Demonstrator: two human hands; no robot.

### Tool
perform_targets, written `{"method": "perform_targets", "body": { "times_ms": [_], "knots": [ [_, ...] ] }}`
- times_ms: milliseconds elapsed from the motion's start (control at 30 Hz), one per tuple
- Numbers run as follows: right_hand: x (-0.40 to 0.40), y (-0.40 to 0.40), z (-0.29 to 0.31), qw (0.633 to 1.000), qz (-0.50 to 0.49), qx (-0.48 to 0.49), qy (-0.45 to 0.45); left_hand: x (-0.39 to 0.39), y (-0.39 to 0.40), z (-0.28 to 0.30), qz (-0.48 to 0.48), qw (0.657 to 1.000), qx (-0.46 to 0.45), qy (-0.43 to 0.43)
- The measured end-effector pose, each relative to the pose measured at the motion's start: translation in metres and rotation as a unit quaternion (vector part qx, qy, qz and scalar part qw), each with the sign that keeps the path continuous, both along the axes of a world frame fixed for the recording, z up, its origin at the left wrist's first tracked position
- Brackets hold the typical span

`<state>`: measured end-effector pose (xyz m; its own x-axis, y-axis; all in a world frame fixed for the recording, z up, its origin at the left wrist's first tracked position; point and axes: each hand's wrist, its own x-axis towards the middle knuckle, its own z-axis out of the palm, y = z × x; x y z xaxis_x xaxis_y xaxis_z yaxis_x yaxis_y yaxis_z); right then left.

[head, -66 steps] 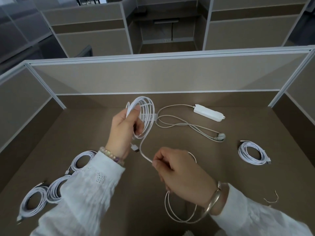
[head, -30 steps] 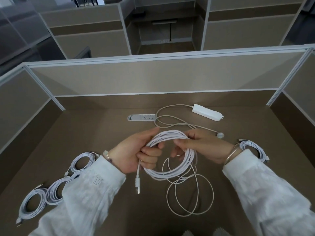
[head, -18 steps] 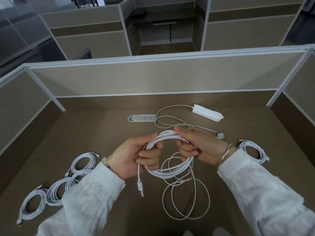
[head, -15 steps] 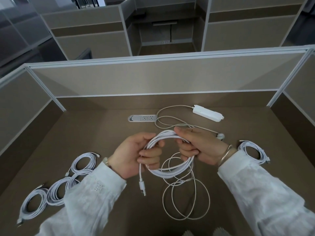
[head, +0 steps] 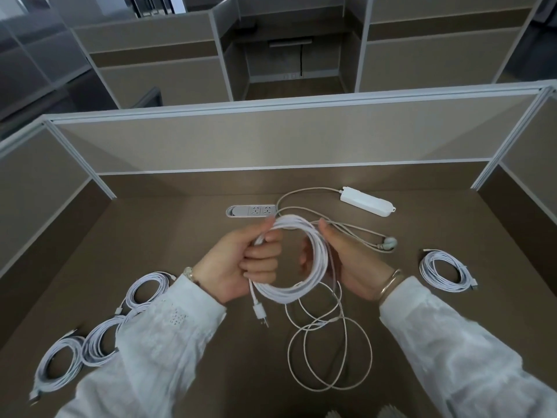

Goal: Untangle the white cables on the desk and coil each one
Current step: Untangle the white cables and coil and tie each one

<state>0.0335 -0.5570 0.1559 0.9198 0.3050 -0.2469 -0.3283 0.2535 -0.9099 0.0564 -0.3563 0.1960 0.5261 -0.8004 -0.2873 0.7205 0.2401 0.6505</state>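
The fingers [head: 260, 260] of the left hand [head: 241, 263] are curled tight round the left side of the white cable coil [head: 297, 260], which is held in the air above the middle of the table [head: 180, 242]; those of the right hand [head: 346, 260] are mostly hidden behind the turns, the thumb seen over the top, so the right side is judged to be cupped or gripped, though how tightly cannot be told. On the left of the table three finished coils [head: 99, 336] are laid. From the held coil a short end with a USB plug [head: 260, 315] is let hang, and loose loops [head: 328, 354] not yet wound lie below on the table. The cable is judged light, soft and springy: the turns are likely to spread if released, so the bundle is best taken across all turns at once, never by the plug. Further right a power strip [head: 367, 202] with its cord and a fourth coil [head: 446, 274] are seen. No brand or writing can be read anywhere.
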Motion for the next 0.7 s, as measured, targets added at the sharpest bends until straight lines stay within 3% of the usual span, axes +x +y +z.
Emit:
{"method": "perform_targets", "body": {
  "times_ms": [100,200,267,400,467,567,633,700],
  "knots": [
    [0.0,-0.002,-0.031,0.998,0.027,-0.024,0.042,0.012,0.012,0.005,0.062,0.998,-0.03,-0.01],
    [-0.004,-0.012,-0.063,0.985,0.033,-0.164,0.038,0.028,0.033,0.011,0.066,0.992,-0.107,-0.003],
    [-0.007,-0.023,-0.083,0.977,0.019,-0.207,0.044,0.037,0.048,0.016,0.055,0.983,-0.175,0.023],
    [-0.016,-0.041,-0.102,0.976,-0.052,-0.18,0.108,0.047,0.073,0.02,0.069,0.977,-0.2,0.018],
    [-0.02,-0.044,-0.098,0.981,-0.04,-0.17,0.085,0.049,0.079,0.017,0.068,0.978,-0.199,0.018],
    [-0.024,-0.039,-0.073,0.971,0.052,-0.233,-0.012,0.044,0.069,0.014,0.15,0.982,-0.115,-0.008],
    [-0.027,-0.029,-0.047,0.951,0.112,-0.28,-0.072,0.037,0.054,0.015,0.249,0.967,-0.003,-0.056],
    [-0.031,-0.014,-0.023,0.931,0.146,-0.3,-0.15,0.032,0.039,0.013,0.293,0.951,0.055,-0.082]
  ]
}}
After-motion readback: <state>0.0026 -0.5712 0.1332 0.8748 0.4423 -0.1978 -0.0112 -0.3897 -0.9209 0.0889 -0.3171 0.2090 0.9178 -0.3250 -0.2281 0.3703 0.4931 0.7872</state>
